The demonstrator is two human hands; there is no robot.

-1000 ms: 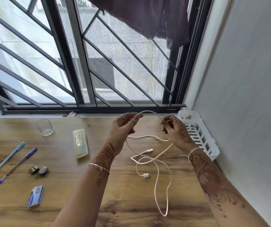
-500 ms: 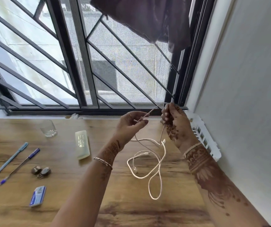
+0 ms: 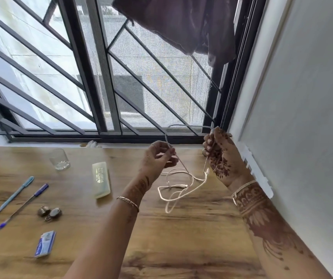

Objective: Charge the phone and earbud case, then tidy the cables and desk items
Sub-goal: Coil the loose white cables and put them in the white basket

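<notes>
Pinching the cable [image 3: 181,186] in fingers of left hand [image 3: 157,158] and right hand [image 3: 220,158] — basket [image 3: 262,178] contents hidden

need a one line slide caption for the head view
Left hand and right hand hold a white cable over the wooden desk, its slack loops hanging below them.

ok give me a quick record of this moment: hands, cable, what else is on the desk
left hand: pinches the white cable above the desk
right hand: grips the same cable, held higher, near the window frame
cable: arches between the hands, rest hangs in loose loops toward the desk
desk, left part: glass, pale case, light pen, blue pen, blue-white packet
desk, right edge: white basket by the wall
</notes>
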